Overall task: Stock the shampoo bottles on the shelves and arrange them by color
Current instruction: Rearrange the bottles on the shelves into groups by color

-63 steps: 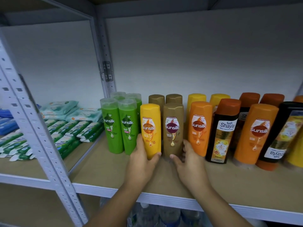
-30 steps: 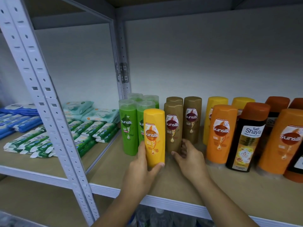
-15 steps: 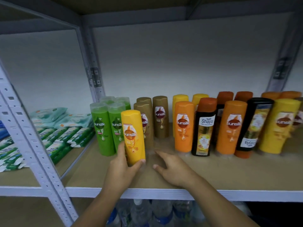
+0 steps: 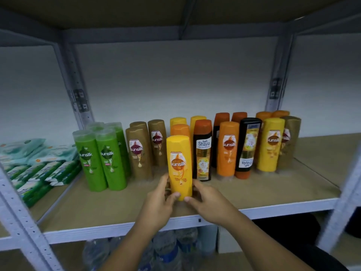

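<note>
A yellow Sunsilk bottle (image 4: 179, 165) stands upright near the front of the wooden shelf (image 4: 254, 188), in front of an orange bottle (image 4: 179, 130). My left hand (image 4: 158, 204) grips its base from the left, and my right hand (image 4: 209, 202) holds the base from the right. Green bottles (image 4: 101, 159) stand at the left, then gold-brown bottles (image 4: 140, 151). To the right stand a black Shayla bottle (image 4: 202, 151), an orange bottle (image 4: 227, 149), an upside-down black bottle (image 4: 247, 147), a yellow bottle (image 4: 270, 143) and a gold-brown bottle (image 4: 288, 141).
Packs of wet wipes (image 4: 39, 167) lie on the neighbouring shelf at the left. Grey metal uprights (image 4: 23, 222) frame the bay. Water bottles (image 4: 170, 251) stand on the level below. Bare shelf board lies at the right end.
My left hand has carried the yellow bottle to the right, from beside the green bottles to in front of the orange ones. My right hand has come onto its base.
</note>
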Action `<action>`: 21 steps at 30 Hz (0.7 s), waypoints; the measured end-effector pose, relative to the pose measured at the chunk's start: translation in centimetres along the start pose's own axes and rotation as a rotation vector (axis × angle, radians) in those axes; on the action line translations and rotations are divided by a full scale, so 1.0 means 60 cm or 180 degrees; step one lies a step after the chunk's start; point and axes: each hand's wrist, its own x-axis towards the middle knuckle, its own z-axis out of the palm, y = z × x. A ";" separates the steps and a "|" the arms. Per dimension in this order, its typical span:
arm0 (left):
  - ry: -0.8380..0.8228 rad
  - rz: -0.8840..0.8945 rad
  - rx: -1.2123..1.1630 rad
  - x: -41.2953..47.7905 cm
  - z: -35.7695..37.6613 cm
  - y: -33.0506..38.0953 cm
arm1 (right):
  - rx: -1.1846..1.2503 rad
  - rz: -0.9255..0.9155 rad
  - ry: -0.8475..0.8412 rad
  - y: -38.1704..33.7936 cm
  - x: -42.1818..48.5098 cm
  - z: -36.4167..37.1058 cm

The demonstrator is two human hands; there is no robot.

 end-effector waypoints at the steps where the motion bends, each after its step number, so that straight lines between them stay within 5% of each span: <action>1: -0.0034 0.0040 0.0002 0.002 0.012 0.007 | -0.0021 0.0055 0.0052 0.006 -0.008 -0.008; 21: -0.0056 0.0225 0.0335 0.058 0.123 0.067 | -0.0007 0.0534 0.0860 0.096 -0.025 -0.062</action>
